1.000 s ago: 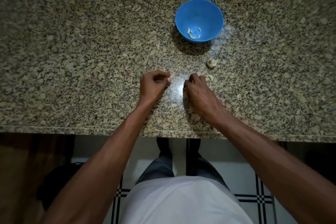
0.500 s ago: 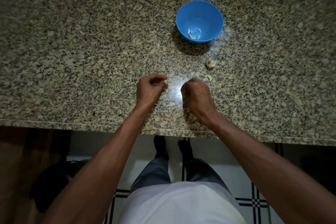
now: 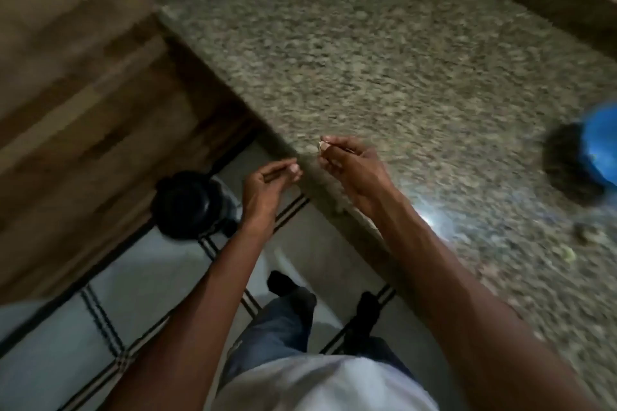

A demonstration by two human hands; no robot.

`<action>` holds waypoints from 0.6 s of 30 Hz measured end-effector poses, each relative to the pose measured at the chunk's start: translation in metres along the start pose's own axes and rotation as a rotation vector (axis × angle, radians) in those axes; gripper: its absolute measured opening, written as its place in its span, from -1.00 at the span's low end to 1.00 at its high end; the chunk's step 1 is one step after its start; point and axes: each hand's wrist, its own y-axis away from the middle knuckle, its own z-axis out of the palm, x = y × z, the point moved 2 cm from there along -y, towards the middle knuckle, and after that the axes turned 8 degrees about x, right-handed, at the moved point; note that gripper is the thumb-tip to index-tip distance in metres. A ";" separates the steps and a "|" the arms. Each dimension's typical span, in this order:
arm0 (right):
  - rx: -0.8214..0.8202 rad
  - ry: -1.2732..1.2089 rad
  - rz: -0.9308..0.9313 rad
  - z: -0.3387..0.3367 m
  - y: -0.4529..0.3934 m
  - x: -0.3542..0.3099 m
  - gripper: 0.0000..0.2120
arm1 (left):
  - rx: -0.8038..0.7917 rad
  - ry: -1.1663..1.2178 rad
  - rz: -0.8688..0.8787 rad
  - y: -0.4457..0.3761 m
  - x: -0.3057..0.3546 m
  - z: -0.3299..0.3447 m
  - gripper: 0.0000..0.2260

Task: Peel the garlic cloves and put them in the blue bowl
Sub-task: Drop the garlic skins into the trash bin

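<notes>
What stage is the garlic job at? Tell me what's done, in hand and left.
Done: nothing can be confirmed now; the blue bowl is blurred at the right edge, its contents unreadable. In hand: the right hand pinches a small pale piece, probably garlic or skin, over the counter's corner; the left hand is beside it, fingertips together over the floor. Left: pale bits lie on the granite counter near the bowl.

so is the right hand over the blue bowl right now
No, the right hand is near the counter's edge, pinching a small pale piece, while the blue bowl sits far off at the frame's right edge.
</notes>
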 end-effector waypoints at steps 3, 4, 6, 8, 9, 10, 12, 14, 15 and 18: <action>-0.083 0.089 0.059 0.077 -0.015 0.046 -0.87 | 0.199 0.059 -0.051 -0.023 -0.001 -0.092 -0.84; -0.108 0.109 0.079 0.101 -0.019 0.062 -0.87 | 0.251 0.065 -0.056 -0.029 -0.002 -0.120 -0.82; -0.161 0.144 0.113 0.145 -0.025 0.095 -0.87 | 0.328 0.077 -0.064 -0.041 -0.008 -0.172 -0.81; -0.225 0.184 0.154 0.183 -0.026 0.123 -0.87 | 0.414 0.080 -0.057 -0.050 -0.014 -0.216 -0.82; -0.254 0.206 0.179 0.200 -0.026 0.135 -0.86 | 0.460 0.078 -0.059 -0.054 -0.018 -0.236 -0.82; -0.280 0.228 0.203 0.215 -0.026 0.148 -0.86 | 0.500 0.093 -0.068 -0.058 -0.023 -0.253 -0.83; -0.318 0.286 0.232 0.240 -0.027 0.170 -0.85 | 0.567 0.152 -0.103 -0.062 -0.034 -0.282 -0.86; -0.339 0.368 0.232 0.260 -0.029 0.190 -0.84 | 0.626 0.198 -0.141 -0.066 -0.047 -0.307 -0.85; -0.346 0.422 0.224 0.269 -0.029 0.199 -0.84 | 0.656 0.215 -0.158 -0.067 -0.052 -0.318 -0.85; -0.373 0.551 0.206 0.294 -0.040 0.227 -0.87 | 0.707 0.251 -0.169 -0.069 -0.064 -0.343 -0.84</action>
